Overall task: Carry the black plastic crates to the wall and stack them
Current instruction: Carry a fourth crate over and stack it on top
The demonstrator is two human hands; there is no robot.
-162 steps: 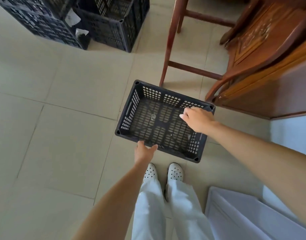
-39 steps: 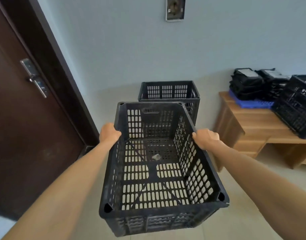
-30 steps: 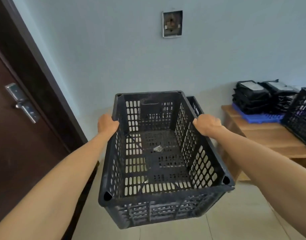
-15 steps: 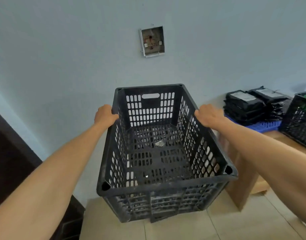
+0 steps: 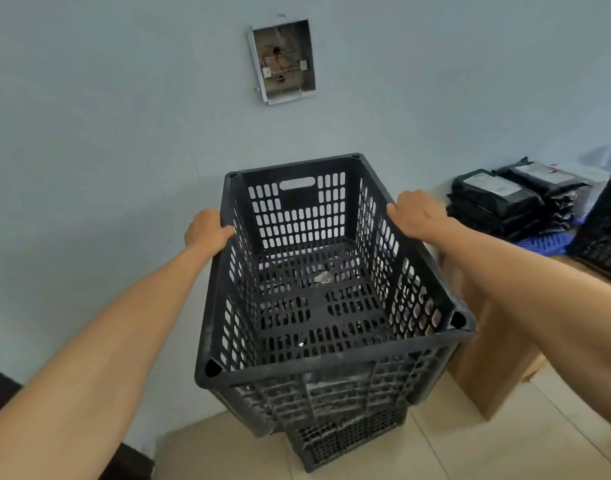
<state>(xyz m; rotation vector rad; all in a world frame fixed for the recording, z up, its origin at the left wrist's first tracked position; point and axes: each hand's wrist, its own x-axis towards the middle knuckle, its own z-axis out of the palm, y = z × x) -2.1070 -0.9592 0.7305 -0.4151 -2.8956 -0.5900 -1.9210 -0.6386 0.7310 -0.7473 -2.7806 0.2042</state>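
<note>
Centre frame, left hand (image 5: 207, 232) and right hand (image 5: 415, 213) each keep a closed grip on the black crate's (image 5: 318, 306) side rims; it apparently sits above a lower crate (image 5: 345, 441).

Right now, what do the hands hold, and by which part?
Both hold one black crate by its top rim: left hand on the left side, right hand on the right.
</note>
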